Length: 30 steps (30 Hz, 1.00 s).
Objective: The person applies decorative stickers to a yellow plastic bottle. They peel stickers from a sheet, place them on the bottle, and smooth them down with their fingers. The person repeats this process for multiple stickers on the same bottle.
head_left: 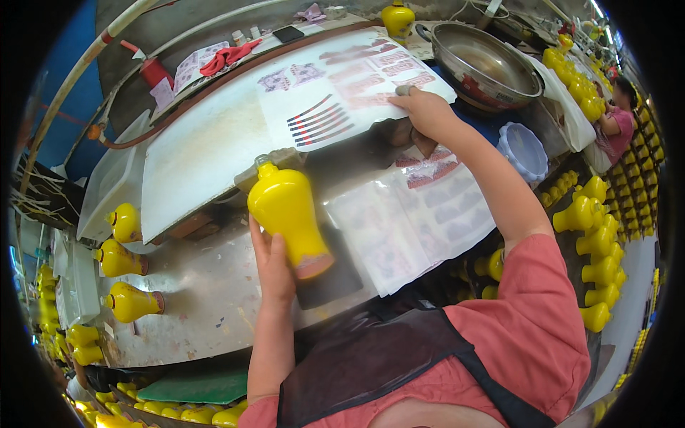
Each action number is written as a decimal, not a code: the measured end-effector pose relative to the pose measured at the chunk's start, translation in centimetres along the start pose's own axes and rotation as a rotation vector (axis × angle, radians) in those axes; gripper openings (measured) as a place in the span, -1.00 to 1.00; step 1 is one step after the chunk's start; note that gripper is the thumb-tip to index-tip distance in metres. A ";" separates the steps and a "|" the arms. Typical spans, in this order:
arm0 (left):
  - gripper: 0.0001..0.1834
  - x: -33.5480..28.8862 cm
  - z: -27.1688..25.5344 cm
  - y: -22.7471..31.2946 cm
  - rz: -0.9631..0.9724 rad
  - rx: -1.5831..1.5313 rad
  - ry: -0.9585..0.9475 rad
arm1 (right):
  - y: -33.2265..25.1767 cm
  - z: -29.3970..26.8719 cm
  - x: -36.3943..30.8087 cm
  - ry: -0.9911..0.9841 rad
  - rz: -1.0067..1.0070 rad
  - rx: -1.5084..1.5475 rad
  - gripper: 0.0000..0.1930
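Note:
My left hand (273, 265) holds a glossy yellow vase (289, 212) by its lower body, tilted with its neck toward the upper left. My right hand (422, 108) reaches forward and presses its fingers on the far edge of a white decal sheet (335, 93) printed with pink patterns and dark stripes. That sheet lies on a raised white board (207, 150). Below my right forearm lie clear plastic sheets of pink decals (414, 214) on the metal worktable (200, 299).
Three yellow vases (128, 260) lie on their sides at the table's left. A big metal bowl (485, 64) and a pale scalloped bowl (524, 150) stand at the right. Many yellow vases (596, 250) crowd the right side, where another person (617, 121) sits.

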<state>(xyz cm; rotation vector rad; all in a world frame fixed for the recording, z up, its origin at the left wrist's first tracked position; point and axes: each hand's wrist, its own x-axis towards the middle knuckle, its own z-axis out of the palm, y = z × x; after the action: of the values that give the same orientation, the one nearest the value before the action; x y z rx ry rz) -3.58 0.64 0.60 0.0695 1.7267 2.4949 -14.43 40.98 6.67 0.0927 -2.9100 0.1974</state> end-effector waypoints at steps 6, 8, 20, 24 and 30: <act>-0.21 0.0 0.0 -0.2 0.006 -0.001 0.004 | -0.2 -0.3 -3.8 0.083 0.006 0.102 -0.45; -0.21 0.0 0.1 -0.1 -0.006 -0.034 0.004 | -0.1 -0.5 -3.5 0.063 0.001 0.071 -0.42; -0.18 0.6 0.4 1.8 -0.105 -0.084 0.022 | 1.2 1.8 -2.0 0.253 -0.083 0.371 -0.83; -0.14 1.7 0.5 2.7 -0.123 -0.085 -0.066 | -0.1 -0.2 -1.5 0.106 0.028 0.405 -0.85; 0.05 1.9 0.6 1.6 -0.083 -0.105 -0.071 | -7.0 -4.6 -2.0 -0.089 -0.024 0.536 -0.79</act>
<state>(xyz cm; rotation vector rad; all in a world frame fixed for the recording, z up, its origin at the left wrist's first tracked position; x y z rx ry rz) -5.53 0.83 2.22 0.0752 1.5373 2.4857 -10.98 34.75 11.53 0.2259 -2.8563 0.9835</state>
